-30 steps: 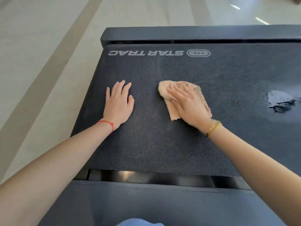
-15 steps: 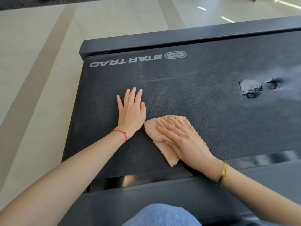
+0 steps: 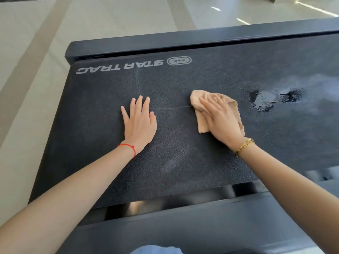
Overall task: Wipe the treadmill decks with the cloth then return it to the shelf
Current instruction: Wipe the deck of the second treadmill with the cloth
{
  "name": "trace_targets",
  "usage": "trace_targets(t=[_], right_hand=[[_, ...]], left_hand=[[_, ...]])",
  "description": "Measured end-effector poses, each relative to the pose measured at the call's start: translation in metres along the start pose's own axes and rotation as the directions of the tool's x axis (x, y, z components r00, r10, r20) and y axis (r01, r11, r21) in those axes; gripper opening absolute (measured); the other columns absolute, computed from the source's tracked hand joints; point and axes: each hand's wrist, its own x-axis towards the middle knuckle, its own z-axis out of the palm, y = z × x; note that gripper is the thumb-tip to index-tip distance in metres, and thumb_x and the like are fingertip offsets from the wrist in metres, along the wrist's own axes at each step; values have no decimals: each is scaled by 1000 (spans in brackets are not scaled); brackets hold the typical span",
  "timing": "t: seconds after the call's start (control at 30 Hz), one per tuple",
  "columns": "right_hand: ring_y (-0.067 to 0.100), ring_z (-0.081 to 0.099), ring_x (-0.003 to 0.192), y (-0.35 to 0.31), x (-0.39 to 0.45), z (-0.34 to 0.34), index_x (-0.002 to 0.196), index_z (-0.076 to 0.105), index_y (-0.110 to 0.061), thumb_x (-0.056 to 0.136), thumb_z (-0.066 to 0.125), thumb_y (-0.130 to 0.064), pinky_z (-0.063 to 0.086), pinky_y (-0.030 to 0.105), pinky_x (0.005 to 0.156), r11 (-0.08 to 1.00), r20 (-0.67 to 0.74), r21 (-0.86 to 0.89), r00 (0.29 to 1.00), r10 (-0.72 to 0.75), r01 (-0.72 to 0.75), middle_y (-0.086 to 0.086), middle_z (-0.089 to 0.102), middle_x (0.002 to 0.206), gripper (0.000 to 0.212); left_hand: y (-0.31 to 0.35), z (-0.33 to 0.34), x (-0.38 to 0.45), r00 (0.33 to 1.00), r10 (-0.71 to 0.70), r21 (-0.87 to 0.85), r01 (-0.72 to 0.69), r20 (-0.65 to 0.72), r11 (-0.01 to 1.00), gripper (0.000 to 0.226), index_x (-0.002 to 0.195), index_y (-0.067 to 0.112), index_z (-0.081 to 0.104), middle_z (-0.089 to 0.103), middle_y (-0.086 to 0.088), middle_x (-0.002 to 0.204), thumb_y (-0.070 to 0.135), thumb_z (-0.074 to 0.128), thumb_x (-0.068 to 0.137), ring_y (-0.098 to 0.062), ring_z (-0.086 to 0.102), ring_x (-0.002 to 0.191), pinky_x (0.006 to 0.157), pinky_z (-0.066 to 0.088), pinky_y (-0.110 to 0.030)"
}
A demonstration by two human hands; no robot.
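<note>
Fuzzy terry cloth lies on the matt, grainy rubber deck.

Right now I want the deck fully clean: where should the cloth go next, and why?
Probably slide the right hand, pressing the cloth, rightward onto the wet patch. That patch on the deck looks unwiped and lies just beside the cloth.

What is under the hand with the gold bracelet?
The tan cloth lies under the right hand, pressed flat on the black treadmill belt. The middle of the cloth and the belt beneath it are covered.
</note>
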Motion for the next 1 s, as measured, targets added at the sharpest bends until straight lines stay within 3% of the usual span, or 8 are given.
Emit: trace_targets(t=[0.1,0.2,0.53,0.67,0.77,0.83,0.93,1.0], right_hand=[[24,24,147,-12,-35,-6,146,43,-16,102,46,-27,6,33,123,984,122,93,979,-162,151,4,37,154,45],[22,22,148,-5,-54,-15,146,42,-17,102,45,-28,14,40,122,964,157,106,953,-260,246,1,35,155,45],[32,25,145,56,55,-12,144,45,-15,105,40,-28,7,33,119,1000,70,25,998,-6,4,8,38,153,42],[28,31,142,17,76,8,142,48,-15,103,44,-24,7,29,118,973,104,68,969,-226,219,7,44,150,40],[25,27,145,-4,72,22,146,42,-17,104,42,-26,9,36,122,896,184,143,878,-442,421,5,40,153,43],[24,28,145,0,76,25,146,43,-16,104,41,-27,12,38,122,859,179,180,843,-507,479,4,41,152,43],[25,30,143,17,104,30,143,48,-16,103,45,-24,4,26,121,882,104,188,884,-455,432,3,44,150,41],[29,28,144,26,140,37,143,47,-18,103,43,-26,9,32,120,936,84,132,937,-338,326,4,42,151,41]], left_hand=[[6,0,1,1000,-28,-11,28,10,1000,56,157,18,17,12,-5,165,33,28,104,-24,4,153,121,2,-58],[16,1,2,997,-72,-31,72,10,997,57,157,16,18,12,-7,165,34,30,104,-26,3,152,120,1,-59],[25,8,1,993,-110,61,112,-33,992,58,157,15,18,14,-8,164,34,29,103,-27,8,152,121,5,-58],[25,9,2,993,-116,88,119,-37,989,58,157,16,17,14,-7,165,35,27,103,-26,8,152,121,6,-57],[25,9,1,993,-112,105,115,-39,988,58,157,16,17,14,-7,165,34,27,103,-26,8,152,121,7,-56],[25,9,1,993,-113,109,116,-34,987,58,157,16,17,13,-6,165,34,26,102,-25,8,152,121,7,-55],[25,8,1,992,-118,115,121,-31,986,58,157,16,16,12,-5,165,35,25,103,-24,6,152,122,7,-55],[27,7,1,991,-127,111,130,-31,985,58,157,17,15,11,-4,165,35,25,103,-23,6,153,122,6,-54]])
